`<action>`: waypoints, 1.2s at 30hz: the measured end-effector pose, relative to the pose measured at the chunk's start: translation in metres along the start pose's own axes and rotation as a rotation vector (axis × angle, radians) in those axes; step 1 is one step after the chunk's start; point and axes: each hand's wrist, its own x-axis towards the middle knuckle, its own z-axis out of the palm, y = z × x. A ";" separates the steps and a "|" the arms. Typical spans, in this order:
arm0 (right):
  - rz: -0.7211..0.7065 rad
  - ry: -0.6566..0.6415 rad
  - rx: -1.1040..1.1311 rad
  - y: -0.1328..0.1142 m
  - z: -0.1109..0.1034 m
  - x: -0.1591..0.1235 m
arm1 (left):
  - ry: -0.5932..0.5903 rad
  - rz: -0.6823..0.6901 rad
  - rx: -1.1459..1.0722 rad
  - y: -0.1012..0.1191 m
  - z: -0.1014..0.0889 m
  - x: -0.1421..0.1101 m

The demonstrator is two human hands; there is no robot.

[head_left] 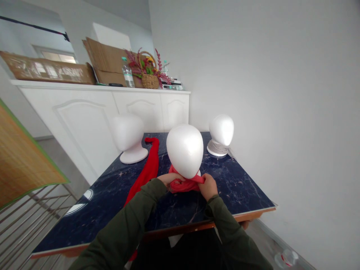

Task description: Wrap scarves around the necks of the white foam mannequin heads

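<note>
A white mannequin head (185, 150) stands upright on the dark blue marbled table (180, 213), right in front of me. Around its neck is wrapped a coral-red scarf (185, 185). My left hand (172, 177) is at the scarf's left side, its fingers closed on the fabric under the chin. On the other side, my right hand (208, 186) pinches a twisted part of the same scarf. The fingertips of both hands are partly hidden by cloth. A longer bright red scarf (149, 167) lies stretched along the table to the left.
Another white head (128, 131) stands at the table's left edge. A third head (222, 129) with a grey scarf (218, 147) around its neck is at the back right. Behind is a white cabinet (84, 108) bearing cardboard boxes, a bottle (128, 73) and a flower basket (150, 80).
</note>
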 end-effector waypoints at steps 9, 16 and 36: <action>0.028 0.042 -0.019 0.006 0.004 -0.008 | -0.204 -0.130 -0.314 -0.010 -0.007 -0.015; 0.184 -0.024 0.157 -0.001 0.010 -0.022 | 0.057 -0.022 -0.178 -0.065 0.032 -0.040; 0.226 -0.356 0.337 -0.017 0.011 -0.032 | 0.357 0.400 1.257 -0.109 0.065 -0.096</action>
